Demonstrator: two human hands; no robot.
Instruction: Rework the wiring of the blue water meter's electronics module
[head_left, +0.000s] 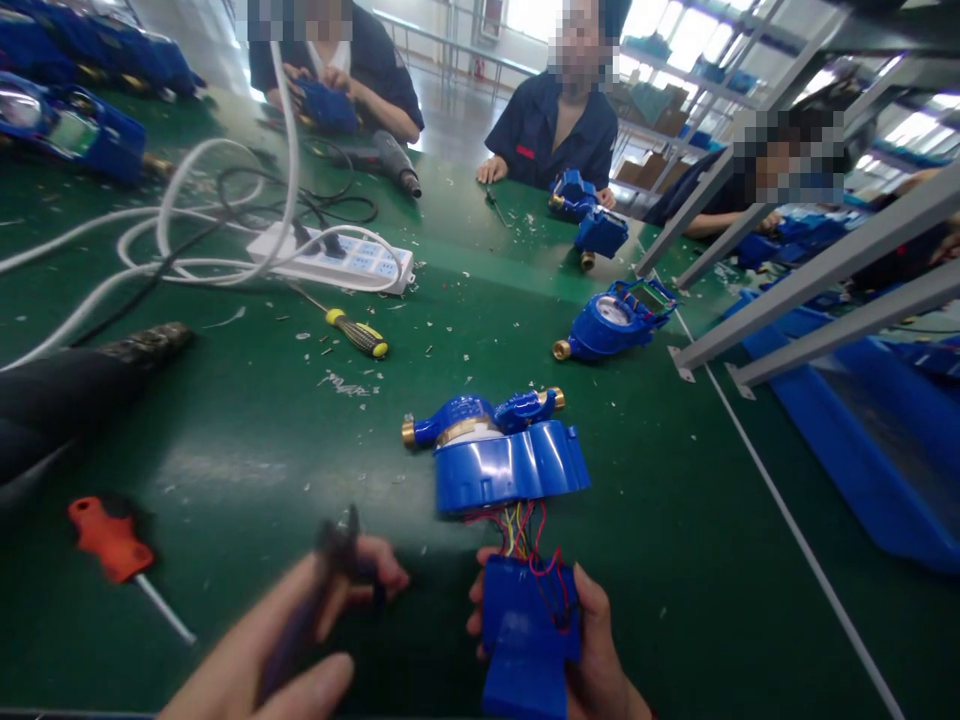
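Note:
My left hand, blurred, is closed loosely around dark pliers whose jaws point up. To its right, my right hand grips a blue plastic cover from below and the side. Red, yellow and black wires run from this cover to a blue water meter. The meter lies on its side on the green table, its brass threaded ends showing. My left hand is apart from the wires.
An orange screwdriver and a black heat-gun-like tool lie left. Beyond are a yellow-black screwdriver, power strip and another meter. Metal posts and a blue bin stand right. Co-workers sit opposite.

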